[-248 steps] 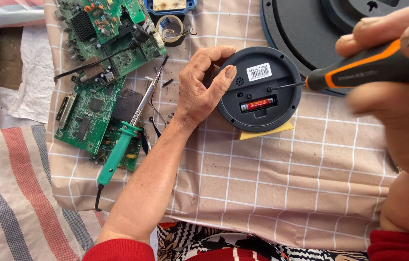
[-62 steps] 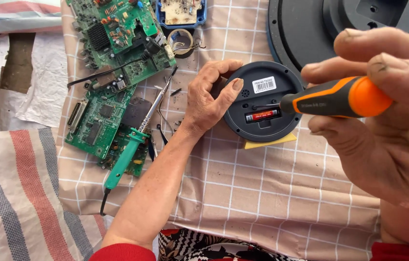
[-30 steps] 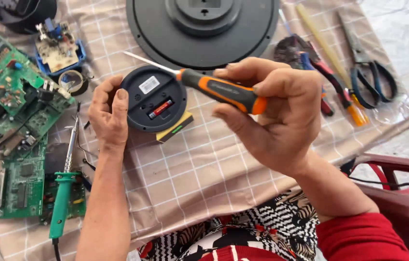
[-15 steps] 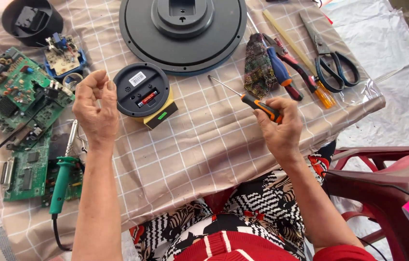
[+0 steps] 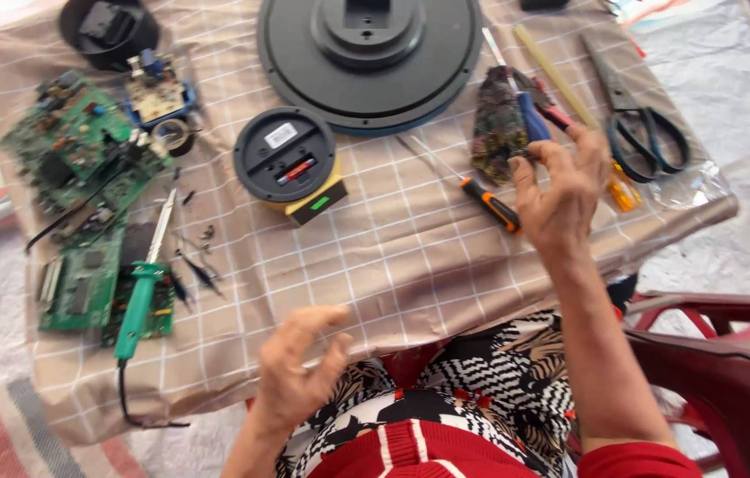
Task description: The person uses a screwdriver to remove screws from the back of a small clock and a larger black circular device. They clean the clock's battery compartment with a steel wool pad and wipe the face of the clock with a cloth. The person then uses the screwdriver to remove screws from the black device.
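Right hand [image 5: 561,190] just beside screwdriver [image 5: 481,195], left hand [image 5: 300,376] well apart.

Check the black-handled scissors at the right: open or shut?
Shut: the scissors lie flat on the cloth with both blades together and the handle loops side by side.

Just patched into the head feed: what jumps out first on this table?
The big dark round disc at the top centre dominates, with a smaller round black unit on a yellow block below its left edge. Green circuit boards and a green-handled soldering iron crowd the left. The right hand hovers open by the orange-handled screwdriver; the left hand is empty near the lap.
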